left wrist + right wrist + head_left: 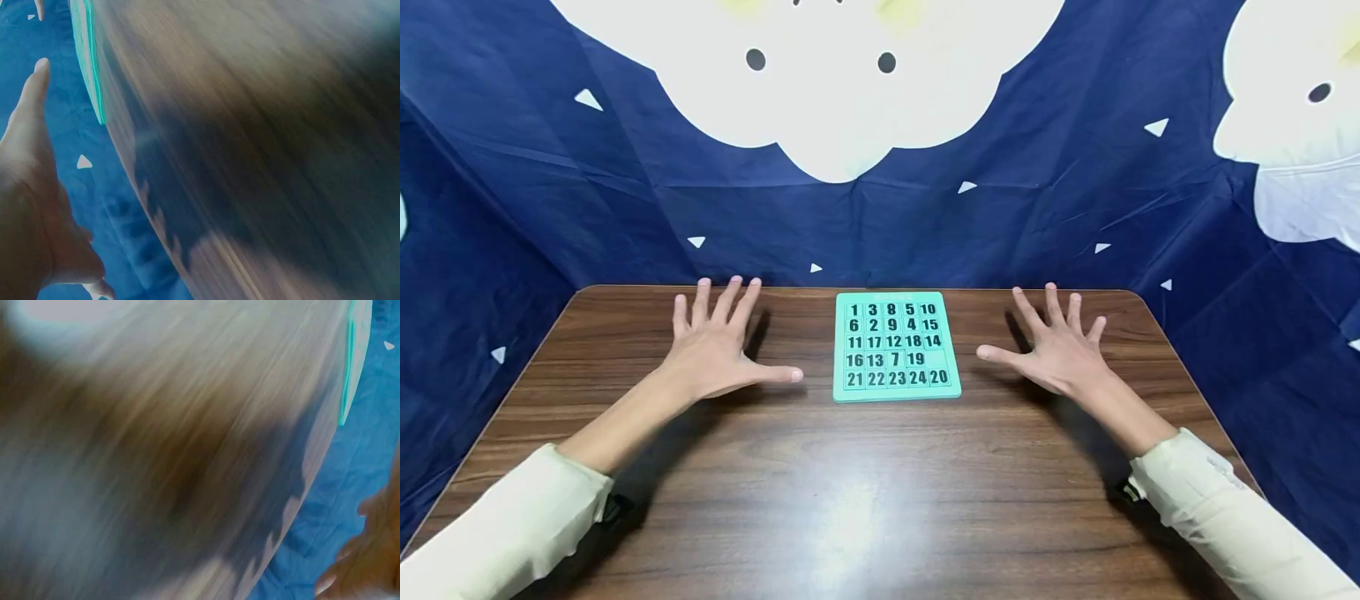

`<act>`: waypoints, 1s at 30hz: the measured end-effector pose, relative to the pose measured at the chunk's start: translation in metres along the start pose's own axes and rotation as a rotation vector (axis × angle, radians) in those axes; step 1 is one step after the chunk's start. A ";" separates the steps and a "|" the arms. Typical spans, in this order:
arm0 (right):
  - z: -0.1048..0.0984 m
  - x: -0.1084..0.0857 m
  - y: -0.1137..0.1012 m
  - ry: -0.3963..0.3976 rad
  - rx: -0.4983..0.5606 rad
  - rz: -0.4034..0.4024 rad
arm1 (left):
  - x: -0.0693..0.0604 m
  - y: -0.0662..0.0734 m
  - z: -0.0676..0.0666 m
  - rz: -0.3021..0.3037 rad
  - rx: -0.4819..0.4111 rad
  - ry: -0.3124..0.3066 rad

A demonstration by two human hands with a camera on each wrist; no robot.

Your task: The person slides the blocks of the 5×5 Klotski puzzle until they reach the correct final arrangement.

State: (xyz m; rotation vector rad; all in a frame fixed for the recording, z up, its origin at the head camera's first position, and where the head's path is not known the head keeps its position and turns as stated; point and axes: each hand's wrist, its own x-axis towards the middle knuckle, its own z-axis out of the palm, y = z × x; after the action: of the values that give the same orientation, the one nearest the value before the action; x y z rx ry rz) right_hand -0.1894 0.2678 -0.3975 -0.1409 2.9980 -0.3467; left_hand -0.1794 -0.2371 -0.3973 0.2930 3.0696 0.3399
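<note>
"Around the fingers, what?"

"Beneath them, a brown wood-grain tabletop, darkened by the hands' shadows. Past the fingertips, blue cloth, closing off the far edge and both sides, printed with white cloud shapes and small white triangles. Behind the fingers, pale sleeves."

"And the fingers themselves?"

"On the left hand and the right hand, fanned wide apart, clamped on nothing, backs of the hands upward. Between the two thumbs, touching neither, a flat green number board; just beside the right thumb, near the left."

"Any difference from view to view?"

"From the head, the board's whole face, numbers readable. From the left wrist, only a thin edge of it, beyond the left thumb's tip, plus another fingertip at the top border. From the right wrist, a thin edge again, higher up than the partly cropped fingers, with finger-shaped shadow on the tabletop."

"Counted?"

"One board. Twenty-four numbered tiles in five rows, with one gap in the fourth row, at the end toward the right thumb. Two hands, five digits each; two sleeves."
</note>
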 end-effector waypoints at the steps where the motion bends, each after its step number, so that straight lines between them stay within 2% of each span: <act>1: 0.000 0.001 -0.003 -0.003 -0.001 -0.006 | 0.003 0.003 0.002 0.013 0.002 -0.004; 11: 0.012 0.013 -0.037 -0.044 -0.020 -0.109 | 0.035 0.033 0.026 0.155 -0.015 -0.109; 16: 0.018 0.017 -0.056 -0.079 -0.011 -0.166 | 0.044 0.044 0.033 0.172 -0.041 -0.151; 24: 0.030 0.025 -0.087 -0.133 0.007 -0.277 | 0.058 0.048 0.031 0.153 -0.108 -0.234; 30: 0.037 0.031 -0.114 -0.156 -0.008 -0.349 | 0.064 0.047 0.021 0.163 -0.081 -0.319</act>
State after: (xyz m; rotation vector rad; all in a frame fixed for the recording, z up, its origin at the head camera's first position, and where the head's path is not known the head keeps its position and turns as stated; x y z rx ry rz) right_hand -0.2060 0.1462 -0.4105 -0.6639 2.8127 -0.3386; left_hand -0.2323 -0.1749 -0.4084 0.5377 2.7190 0.3814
